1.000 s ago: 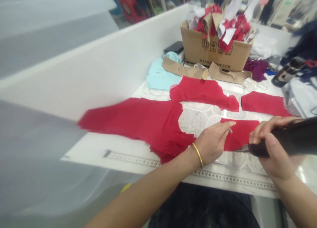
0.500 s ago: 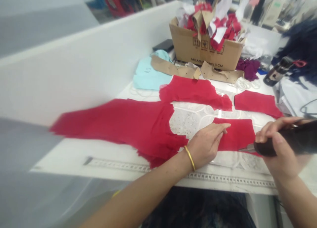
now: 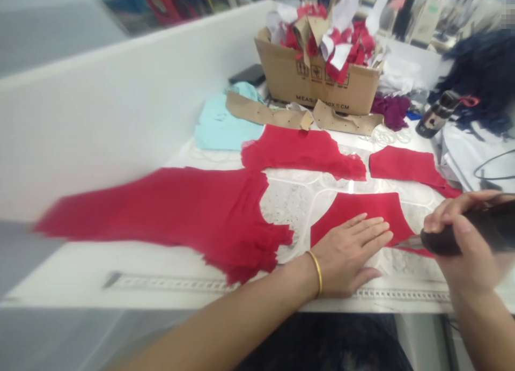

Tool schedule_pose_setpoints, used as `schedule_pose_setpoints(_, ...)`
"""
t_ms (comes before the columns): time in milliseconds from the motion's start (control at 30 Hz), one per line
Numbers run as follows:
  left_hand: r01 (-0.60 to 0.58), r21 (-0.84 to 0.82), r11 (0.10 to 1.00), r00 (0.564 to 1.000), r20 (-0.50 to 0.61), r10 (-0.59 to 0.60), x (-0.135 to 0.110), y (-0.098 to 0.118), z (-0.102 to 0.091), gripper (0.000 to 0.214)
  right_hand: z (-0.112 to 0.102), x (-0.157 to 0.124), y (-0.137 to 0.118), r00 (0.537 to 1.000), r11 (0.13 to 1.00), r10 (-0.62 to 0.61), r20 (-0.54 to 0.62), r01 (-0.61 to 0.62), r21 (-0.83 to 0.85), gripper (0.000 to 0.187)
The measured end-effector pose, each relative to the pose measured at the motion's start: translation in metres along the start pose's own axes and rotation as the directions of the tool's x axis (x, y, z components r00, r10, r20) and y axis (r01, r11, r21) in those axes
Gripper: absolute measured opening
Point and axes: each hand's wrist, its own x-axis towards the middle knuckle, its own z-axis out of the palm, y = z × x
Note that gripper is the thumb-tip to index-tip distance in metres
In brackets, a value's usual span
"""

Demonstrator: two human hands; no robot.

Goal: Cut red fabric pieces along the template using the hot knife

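My left hand [image 3: 354,253], with a gold bangle at the wrist, lies flat on a red fabric piece [image 3: 366,204], fingers stretched out and thumb apart. My right hand [image 3: 470,247] is wrapped round a thick black hand tool [image 3: 488,223] with a pointed metal tip; its exact kind is unclear. That tip is at the near right edge of the same fabric, close to my left fingertips; contact is hard to judge. Left of my hands spreads a stack of red fabric pieces [image 3: 161,204]. Two more red pieces lie beyond, one in the middle [image 3: 298,151] and one at right [image 3: 406,164].
A measuring tape [image 3: 173,282] runs along the table's front edge. Behind stand a cardboard box [image 3: 317,86] of scraps, brown paper patterns [image 3: 350,123], light blue fabric [image 3: 225,124] and a black bottle [image 3: 438,115]. A white side wall [image 3: 100,108] borders the left.
My left hand has flattened, with its fingers spread on the red piece, whose left part now shows more. The right hand keeps its hold on the tool. The whole view has shifted slightly.
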Motion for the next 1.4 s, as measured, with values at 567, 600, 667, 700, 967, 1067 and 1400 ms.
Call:
schedule_pose_setpoints(567, 0.066, 0.124, 0.99, 0.991, 0.105, -0.079, -0.001, -0.004, 0.006, 0.075, -0.008, -0.002, 0.0, 1.0, 0.998, 0.005, 0.0, -0.005, -0.06, 0.023)
schedule_pose_setpoints(600, 0.069, 0.126, 0.99, 0.991, 0.108, -0.083, -0.001, -0.004, 0.006, 0.075, -0.008, -0.002, 0.001, 1.0, 0.997, 0.0, 0.001, 0.0, -0.072, 0.021)
schedule_pose_setpoints(667, 0.074, 0.128, 0.989, 0.99, 0.112, -0.089, -0.001, -0.003, 0.006, 0.076, -0.008, -0.003, 0.001, 1.0, 0.996, -0.006, -0.004, 0.005, -0.09, 0.02)
schedule_pose_setpoints(700, 0.074, 0.13, 0.989, 0.99, 0.114, -0.089, -0.001, -0.003, 0.006, 0.076, -0.009, -0.003, 0.0, 1.0, 0.996, -0.006, -0.009, 0.005, -0.094, 0.02)
schedule_pose_setpoints(967, 0.035, 0.171, 0.985, 0.995, 0.088, -0.051, -0.002, -0.003, 0.004, 0.075, -0.018, -0.002, -0.009, 0.989, 0.984, -0.032, -0.144, 0.006, -0.176, 0.029)
schedule_pose_setpoints(1067, 0.028, 0.176, 0.984, 0.997, 0.061, -0.039, -0.003, -0.004, 0.005, 0.075, -0.021, -0.003, -0.009, 0.988, 0.987, -0.019, -0.153, -0.005, -0.158, 0.027)
schedule_pose_setpoints(1400, 0.049, 0.172, 0.984, 0.99, 0.119, -0.07, -0.003, -0.003, 0.0, 0.076, -0.03, -0.003, -0.014, 0.974, 0.987, -0.016, -0.227, -0.021, -0.16, 0.03)
